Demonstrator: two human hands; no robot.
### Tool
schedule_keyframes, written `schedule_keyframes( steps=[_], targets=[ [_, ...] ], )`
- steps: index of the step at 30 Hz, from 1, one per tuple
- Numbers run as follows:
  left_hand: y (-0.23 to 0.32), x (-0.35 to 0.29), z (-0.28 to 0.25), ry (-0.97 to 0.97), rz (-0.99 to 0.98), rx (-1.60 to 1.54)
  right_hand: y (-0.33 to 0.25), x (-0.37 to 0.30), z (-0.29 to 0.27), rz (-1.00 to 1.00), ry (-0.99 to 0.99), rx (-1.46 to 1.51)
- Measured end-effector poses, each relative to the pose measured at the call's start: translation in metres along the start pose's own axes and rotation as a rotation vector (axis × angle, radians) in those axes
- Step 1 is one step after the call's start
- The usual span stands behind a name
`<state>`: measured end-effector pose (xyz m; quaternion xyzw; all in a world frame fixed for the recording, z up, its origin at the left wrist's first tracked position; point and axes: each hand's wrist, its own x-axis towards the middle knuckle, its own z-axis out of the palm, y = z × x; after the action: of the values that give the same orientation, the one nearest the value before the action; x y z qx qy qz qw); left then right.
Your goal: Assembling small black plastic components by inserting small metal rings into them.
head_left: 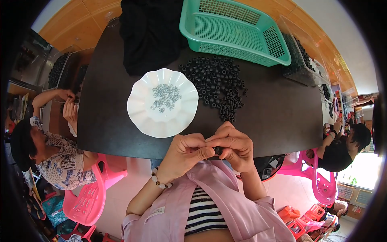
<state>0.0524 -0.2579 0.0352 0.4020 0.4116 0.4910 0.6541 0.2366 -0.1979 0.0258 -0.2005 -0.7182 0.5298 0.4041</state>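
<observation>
My left hand [186,155] and my right hand [235,148] meet at the table's near edge, fingers pinched together. Between the fingertips is a small black ring-like part [218,150], mostly covered by my thumbs. Whether the left fingers also pinch something tiny cannot be seen. Just beyond my hands, a heap of black ring-shaped parts [215,78] spreads over the dark table [278,113]. To its left stands a white wavy-rimmed plate [143,117] with many small clear pieces [166,97] in its middle.
A green plastic basket [234,46] stands at the far side, beside a black cloth [151,36]. A clear bin [302,60] with black parts is at the far right. One person [56,153] sits at the left, another [342,145] at the right, near pink chairs [90,197].
</observation>
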Motion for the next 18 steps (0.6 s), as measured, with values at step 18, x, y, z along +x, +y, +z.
schedule_keyframes(
  steps=[18],
  targets=[
    [-0.0014, -0.0068, 0.0074, 0.058, 0.090, 0.057, -0.0080, -0.0016, 0.0096, -0.040, 0.079, -0.086]
  ],
)
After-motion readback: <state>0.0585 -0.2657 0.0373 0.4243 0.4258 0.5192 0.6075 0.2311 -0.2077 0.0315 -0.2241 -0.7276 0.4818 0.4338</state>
